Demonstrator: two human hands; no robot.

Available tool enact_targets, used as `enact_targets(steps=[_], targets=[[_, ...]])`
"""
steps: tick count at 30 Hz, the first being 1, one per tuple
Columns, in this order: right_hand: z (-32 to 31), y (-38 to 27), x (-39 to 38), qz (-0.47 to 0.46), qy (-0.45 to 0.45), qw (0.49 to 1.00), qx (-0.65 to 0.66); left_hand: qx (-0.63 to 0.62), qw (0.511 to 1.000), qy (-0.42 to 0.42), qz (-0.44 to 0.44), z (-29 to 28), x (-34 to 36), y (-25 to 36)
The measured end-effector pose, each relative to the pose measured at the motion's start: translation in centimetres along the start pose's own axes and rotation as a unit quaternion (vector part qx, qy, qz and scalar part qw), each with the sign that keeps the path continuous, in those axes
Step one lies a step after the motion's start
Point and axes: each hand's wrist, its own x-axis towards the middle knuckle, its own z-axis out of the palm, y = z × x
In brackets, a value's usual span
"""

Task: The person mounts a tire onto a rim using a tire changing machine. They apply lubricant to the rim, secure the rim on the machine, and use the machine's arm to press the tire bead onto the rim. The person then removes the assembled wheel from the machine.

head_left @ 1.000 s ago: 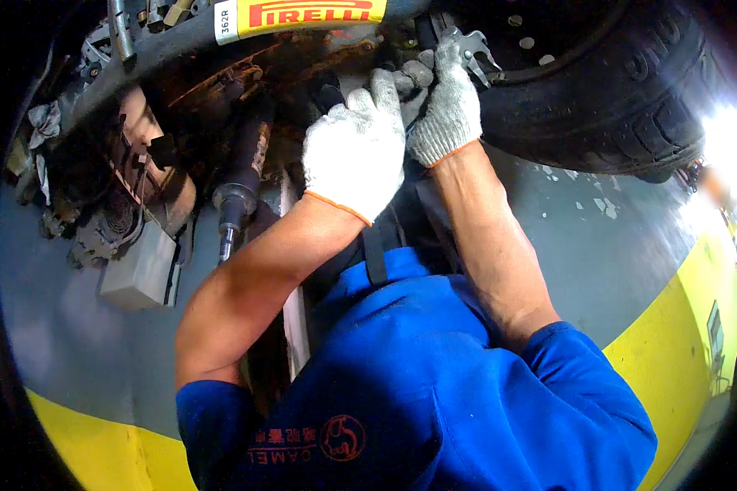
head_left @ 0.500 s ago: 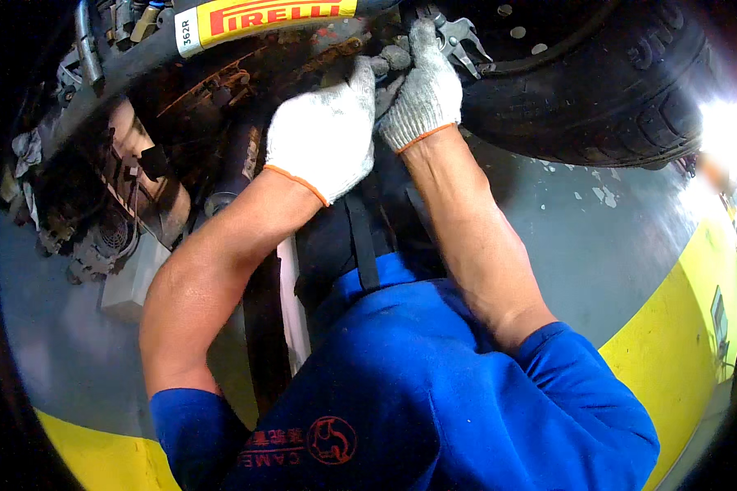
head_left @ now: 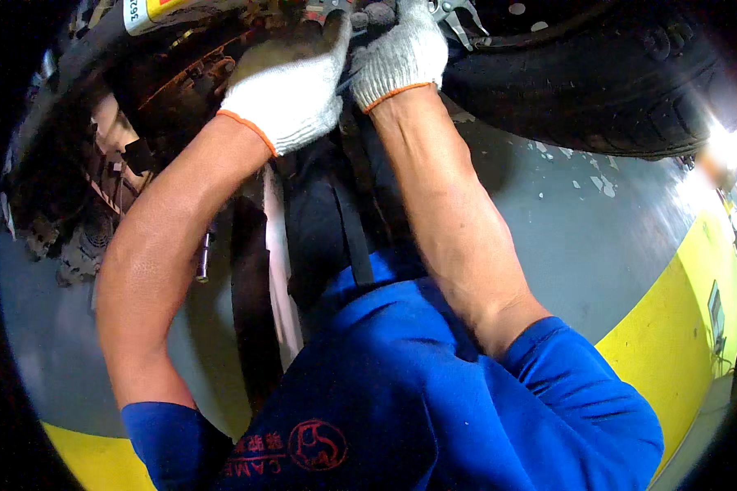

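My left hand [head_left: 291, 86], in a white knit glove with an orange cuff edge, is closed under the dark vehicle parts at the top of the view. Its fingers are shadowed, and what they hold is hidden. Beside it, my right hand [head_left: 403, 53] in a matching glove is curled with the fingertips toward the left hand. Metal pliers [head_left: 463, 23] with spread curved arms show just right of the right hand; whether it grips them I cannot tell. A thin dark rod or edge [head_left: 349, 83] shows between the two gloves.
A large black tyre [head_left: 573, 102] hangs at the upper right. Dirty vehicle parts [head_left: 65, 196] fill the left side. A curved black part with a yellow label [head_left: 165, 8] runs along the upper left. Below lies a grey floor [head_left: 549, 237] with yellow borders [head_left: 671, 327]; a bright lamp [head_left: 733, 147] glares at right.
Both hands sit higher and farther left in the picture, and the left forearm has swung left. The labelled part has also shifted up and left in view. A small metal bar now shows beside the left forearm.
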Motion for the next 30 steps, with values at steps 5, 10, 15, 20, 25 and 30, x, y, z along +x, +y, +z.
enact_targets(steps=[5,10,15,20,25,30], targets=[[0.2,0.6,0.7,-0.115,0.057,0.991,-0.048,0.042,0.998,-0.042,0.034,-0.5,1.2,-1.3],[0.9,0.0,1.9,-0.005,0.124,0.985,-0.119,0.03,0.999,-0.025,0.03,-0.6,2.0,-2.1],[2.6,0.7,3.5,0.027,0.057,0.987,-0.148,0.025,0.998,-0.022,0.047,-2.3,2.6,-3.0],[1.7,1.2,-1.0,-0.146,0.032,0.977,-0.154,-0.034,0.992,0.093,0.077,-2.4,0.3,-3.2],[-0.5,-2.6,-10.6,-0.184,0.002,0.919,-0.35,-0.426,0.903,0.017,0.056,0.0,-5.7,2.2],[5.0,-6.1,-15.9,-0.259,-0.156,0.84,-0.45,-0.638,0.768,0.058,0.019,-4.1,-7.8,5.7]])
